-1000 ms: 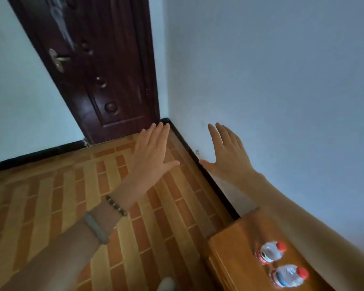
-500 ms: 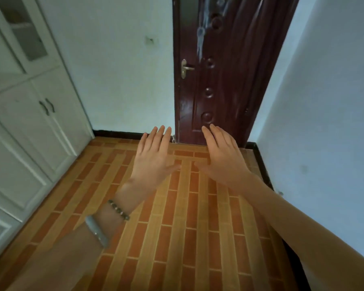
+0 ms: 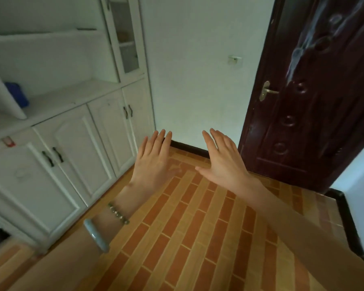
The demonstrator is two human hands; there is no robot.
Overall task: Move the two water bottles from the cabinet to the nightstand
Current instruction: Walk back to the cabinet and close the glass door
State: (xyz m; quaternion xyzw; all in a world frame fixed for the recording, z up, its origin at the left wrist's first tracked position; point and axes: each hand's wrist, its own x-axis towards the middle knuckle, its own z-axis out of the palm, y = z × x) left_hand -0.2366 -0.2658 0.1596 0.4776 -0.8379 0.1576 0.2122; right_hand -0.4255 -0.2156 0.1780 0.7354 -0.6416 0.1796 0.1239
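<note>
My left hand (image 3: 153, 160) and my right hand (image 3: 223, 162) are held out flat in front of me, palms down, fingers straight, holding nothing. They hover over the tiled floor, side by side and apart. A white cabinet (image 3: 76, 143) with lower doors and an open shelf stands along the left wall. No water bottles and no nightstand are in view.
A dark brown door (image 3: 307, 114) with a brass handle (image 3: 267, 92) is shut at the right. A blue object (image 3: 17, 93) sits on the cabinet's open shelf. Orange brick-pattern floor (image 3: 187, 238) stretches below my arms. A white wall fills the middle.
The view has swung left, from the nightstand with two bottles, past the door, to the white cabinet. Both hands stay held out flat and empty.
</note>
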